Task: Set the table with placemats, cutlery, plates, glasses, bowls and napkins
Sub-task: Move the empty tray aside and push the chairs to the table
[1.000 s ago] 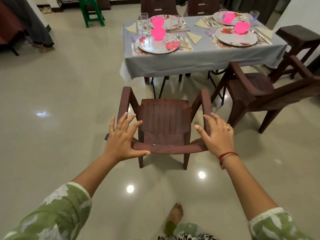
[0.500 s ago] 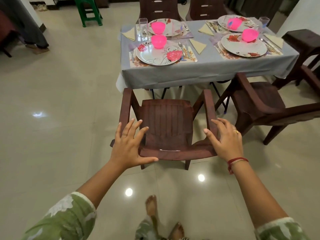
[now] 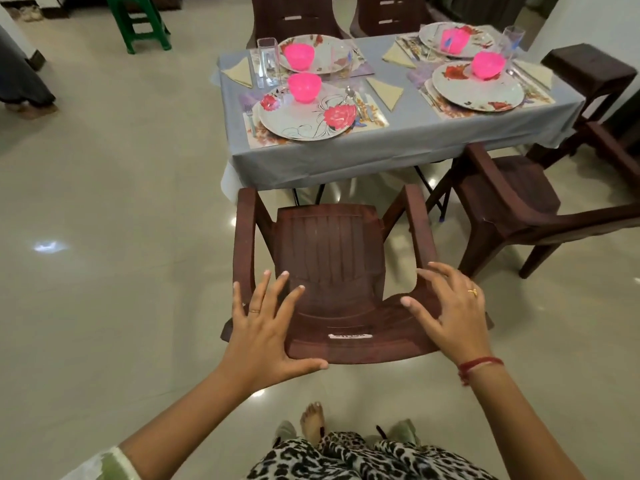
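A brown plastic armchair (image 3: 325, 251) stands in front of me, facing the set table (image 3: 381, 147). My left hand (image 3: 263, 327) lies with spread fingers on the left of its backrest top, thumb along the rear edge. My right hand (image 3: 450, 313) rests with spread, slightly bent fingers on the right of the backrest. The grey-clothed table carries floral plates (image 3: 298, 119), pink bowls (image 3: 304, 86), a glass (image 3: 268, 62), folded napkins (image 3: 386, 91), a fork (image 3: 250, 117) and placemats (image 3: 375, 119).
A second brown armchair (image 3: 512, 195) stands angled at the table's right. Two more chair backs show behind the table. A dark stool (image 3: 588, 67) is at the far right, a green stool (image 3: 138, 22) at the far left. My bare foot (image 3: 311, 420) is behind the chair.
I have stepped forward and the chair has slid with my hands toward the table; its front now sits just under the tablecloth's edge. Both hands stay on the backrest.
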